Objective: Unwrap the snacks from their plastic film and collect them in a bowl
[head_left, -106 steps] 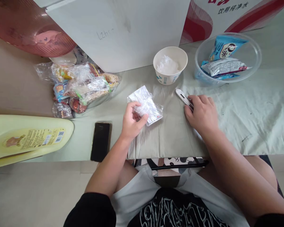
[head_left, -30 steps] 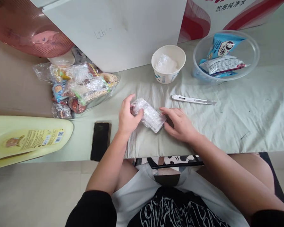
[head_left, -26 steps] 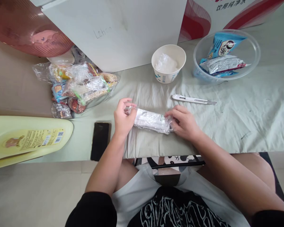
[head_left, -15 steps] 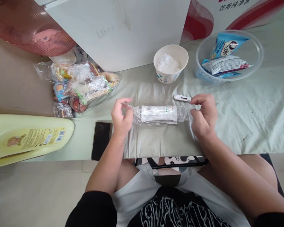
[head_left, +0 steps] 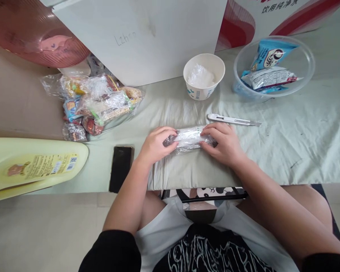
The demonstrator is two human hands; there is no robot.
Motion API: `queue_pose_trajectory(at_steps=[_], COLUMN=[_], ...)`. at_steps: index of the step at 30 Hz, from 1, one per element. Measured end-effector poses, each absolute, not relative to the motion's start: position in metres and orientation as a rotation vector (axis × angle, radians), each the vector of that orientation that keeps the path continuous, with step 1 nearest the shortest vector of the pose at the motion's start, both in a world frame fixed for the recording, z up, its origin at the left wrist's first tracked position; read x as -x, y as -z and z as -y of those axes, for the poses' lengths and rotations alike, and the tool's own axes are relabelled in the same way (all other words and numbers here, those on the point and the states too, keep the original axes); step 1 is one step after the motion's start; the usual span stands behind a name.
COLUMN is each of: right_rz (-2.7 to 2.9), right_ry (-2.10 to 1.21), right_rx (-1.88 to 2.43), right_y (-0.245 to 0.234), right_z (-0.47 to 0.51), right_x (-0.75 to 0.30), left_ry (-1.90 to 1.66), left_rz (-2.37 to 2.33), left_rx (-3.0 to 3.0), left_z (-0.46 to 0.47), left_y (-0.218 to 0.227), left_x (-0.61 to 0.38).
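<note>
A white packet wrapped in clear plastic film [head_left: 189, 137] lies flat on the cloth in front of me. My left hand [head_left: 158, 145] grips its left end, thumb below and fingers above. On its right end my right hand [head_left: 222, 142] does the same, fingers curled over the film. What is printed on the packet is too small to read. Just beyond my right hand rests a white utility knife [head_left: 234, 119], its blade end pointing right. Behind the packet stands a paper bowl [head_left: 204, 92] with crumpled clear film [head_left: 201, 75] inside.
A clear plastic tub [head_left: 310, 71] holds snack packets at the back right. Bagged snacks [head_left: 102, 102] are piled at the left. A phone [head_left: 121, 169] and a yellow bottle [head_left: 39, 164] lie nearer me. White boxes [head_left: 170, 41] stand along the back.
Both hands have moved inward onto the wrapped packet, the film ends now folded in under my fingers. My right hand has moved left, uncovering the rest of the utility knife.
</note>
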State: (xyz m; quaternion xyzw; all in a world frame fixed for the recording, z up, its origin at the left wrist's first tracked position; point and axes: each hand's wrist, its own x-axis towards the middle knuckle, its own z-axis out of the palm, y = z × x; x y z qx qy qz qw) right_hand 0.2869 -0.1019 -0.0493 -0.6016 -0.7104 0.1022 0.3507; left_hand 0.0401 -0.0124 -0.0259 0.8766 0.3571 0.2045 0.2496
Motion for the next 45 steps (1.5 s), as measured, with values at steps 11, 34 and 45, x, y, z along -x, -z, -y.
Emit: queue_pose_trajectory(at_steps=[11, 34, 45], right_rz=[1.828, 1.805, 1.667], right_ry=[-0.269, -0.644, -0.441], right_rx=[1.491, 1.339, 1.435], right_y=[0.050, 0.035, 0.035], right_z=[0.102, 0.105, 0.103], right_x=[-0.284, -0.348, -0.340], left_ry=[-0.645, 0.084, -0.806], left_rz=[-1.061, -0.847, -1.018], left_rx=[-2.179, -2.018, -1.806], left_z=[0.016, 0.009, 0.009], left_y=[0.025, -0.009, 0.002], left_x=[-0.052, -0.007, -0.014])
